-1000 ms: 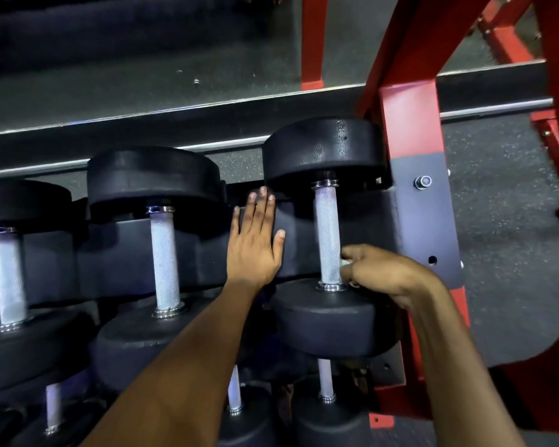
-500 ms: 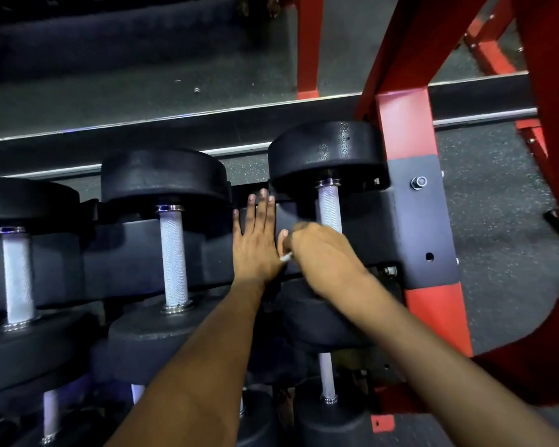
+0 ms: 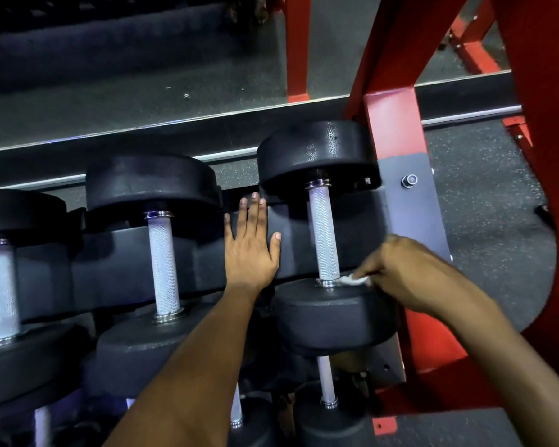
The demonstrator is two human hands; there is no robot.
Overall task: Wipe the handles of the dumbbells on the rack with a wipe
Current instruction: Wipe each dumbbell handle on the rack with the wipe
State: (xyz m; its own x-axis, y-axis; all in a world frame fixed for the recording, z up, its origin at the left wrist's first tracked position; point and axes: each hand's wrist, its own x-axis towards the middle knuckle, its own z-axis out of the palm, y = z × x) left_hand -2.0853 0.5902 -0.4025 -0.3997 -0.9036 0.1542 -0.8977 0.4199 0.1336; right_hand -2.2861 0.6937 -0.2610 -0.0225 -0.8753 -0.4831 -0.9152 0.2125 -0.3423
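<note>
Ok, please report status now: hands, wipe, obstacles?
Left hand flat on rack. Right hand pinches wipe at base of rightmost handle. Nothing blocking.

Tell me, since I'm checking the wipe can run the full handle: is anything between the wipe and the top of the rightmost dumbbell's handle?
Nothing visible. The right hand pinches the wipe at the handle's lower collar, and the knurled length above it is bare. The left hand rests flat on the rack, beside the handle.

I see dark speckled rubber floor (image 3: 484, 221), red steel frame (image 3: 397, 130), dim lighting; possibly a mirror (image 3: 142, 101) behind.
</note>
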